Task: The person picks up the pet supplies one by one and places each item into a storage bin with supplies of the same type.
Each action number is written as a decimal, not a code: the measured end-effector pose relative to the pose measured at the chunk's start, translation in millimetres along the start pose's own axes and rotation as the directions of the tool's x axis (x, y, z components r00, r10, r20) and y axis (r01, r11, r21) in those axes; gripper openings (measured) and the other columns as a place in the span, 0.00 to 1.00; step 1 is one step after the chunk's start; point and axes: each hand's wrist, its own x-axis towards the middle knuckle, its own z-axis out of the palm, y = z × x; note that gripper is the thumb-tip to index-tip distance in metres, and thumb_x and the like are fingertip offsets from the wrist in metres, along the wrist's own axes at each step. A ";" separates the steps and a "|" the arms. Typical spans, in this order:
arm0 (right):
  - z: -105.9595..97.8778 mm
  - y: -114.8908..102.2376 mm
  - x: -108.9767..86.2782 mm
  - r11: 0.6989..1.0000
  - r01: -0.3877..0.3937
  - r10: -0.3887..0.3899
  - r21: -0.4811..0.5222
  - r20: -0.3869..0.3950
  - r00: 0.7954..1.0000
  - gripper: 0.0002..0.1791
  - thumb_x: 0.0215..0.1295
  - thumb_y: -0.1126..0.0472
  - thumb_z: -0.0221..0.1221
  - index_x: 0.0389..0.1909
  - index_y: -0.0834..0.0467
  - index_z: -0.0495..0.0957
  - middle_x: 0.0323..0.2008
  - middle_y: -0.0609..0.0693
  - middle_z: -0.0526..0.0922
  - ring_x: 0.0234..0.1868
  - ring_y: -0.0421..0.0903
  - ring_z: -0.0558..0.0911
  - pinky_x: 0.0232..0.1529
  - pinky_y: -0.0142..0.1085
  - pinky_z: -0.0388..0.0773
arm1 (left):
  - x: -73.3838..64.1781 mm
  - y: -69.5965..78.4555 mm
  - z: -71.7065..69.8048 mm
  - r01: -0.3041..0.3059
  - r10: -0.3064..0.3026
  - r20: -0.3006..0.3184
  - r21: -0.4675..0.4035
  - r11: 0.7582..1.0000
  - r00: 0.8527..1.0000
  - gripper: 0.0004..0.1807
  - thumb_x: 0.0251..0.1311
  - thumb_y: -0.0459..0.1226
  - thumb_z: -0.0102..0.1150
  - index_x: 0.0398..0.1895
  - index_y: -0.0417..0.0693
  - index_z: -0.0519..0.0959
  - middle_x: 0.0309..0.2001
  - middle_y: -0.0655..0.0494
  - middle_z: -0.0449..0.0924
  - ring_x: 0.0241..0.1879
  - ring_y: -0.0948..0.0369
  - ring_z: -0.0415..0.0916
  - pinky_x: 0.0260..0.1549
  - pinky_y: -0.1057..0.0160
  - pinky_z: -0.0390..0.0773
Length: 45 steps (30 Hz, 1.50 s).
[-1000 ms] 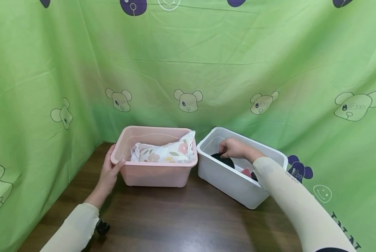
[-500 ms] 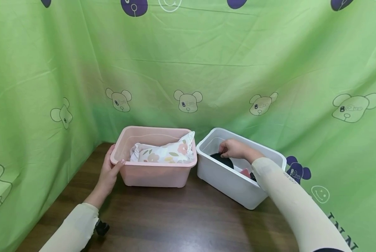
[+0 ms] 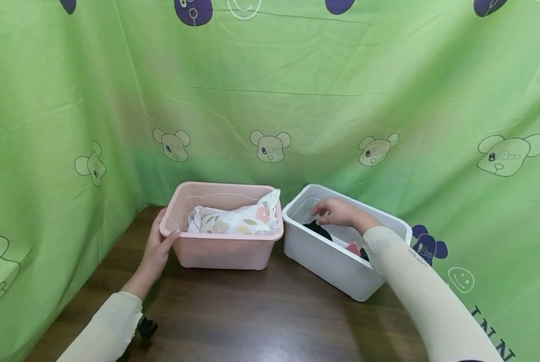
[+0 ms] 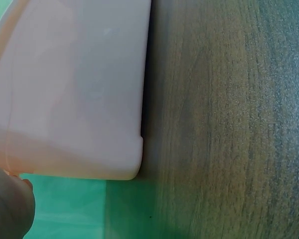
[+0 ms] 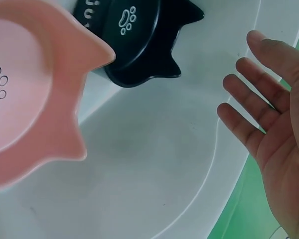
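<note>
My left hand [image 3: 154,247] grips the near left corner of a pink plastic bin [image 3: 227,251], thumb over the rim. Its thumb [image 4: 10,201] shows at the lower left of the left wrist view, against the bin's wall. My right hand [image 3: 337,213] hovers inside a white bin [image 3: 329,266], fingers spread and holding nothing. Just below it lies a black cat-eared pet bowl [image 3: 317,230], apart from the fingers in the right wrist view, where a paw print marks its inside. A pink cat-eared pet bowl [image 5: 65,94] is in the white bin too, mostly hidden from the head view.
A white pillow-like bundle with a flower print [image 3: 240,220] lies in the pink bin, one corner above the rim. Another dark thing [image 3: 364,254] shows beside the pink bowl. Both bins stand on a brown wooden table [image 3: 252,311], backed by a green printed curtain [image 3: 270,75].
My right hand has let go of the black bowl's edge, its fingers spreading and lifting slightly. The black bowl has dropped a little into the white bin. My left hand stays on the pink bin.
</note>
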 end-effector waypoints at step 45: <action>-55.4 -45.2 -66.7 0.997 -0.059 0.053 -0.043 -0.133 0.990 0.26 0.65 0.56 0.70 0.64 0.54 0.79 0.62 0.55 0.81 0.66 0.58 0.76 0.64 0.57 0.73 | -2.8 6.8 1.0 0.018 -0.018 0.002 -0.006 1.000 1.000 0.41 0.75 0.30 0.51 0.83 0.43 0.41 0.82 0.43 0.45 0.77 0.47 0.48 0.70 0.74 0.60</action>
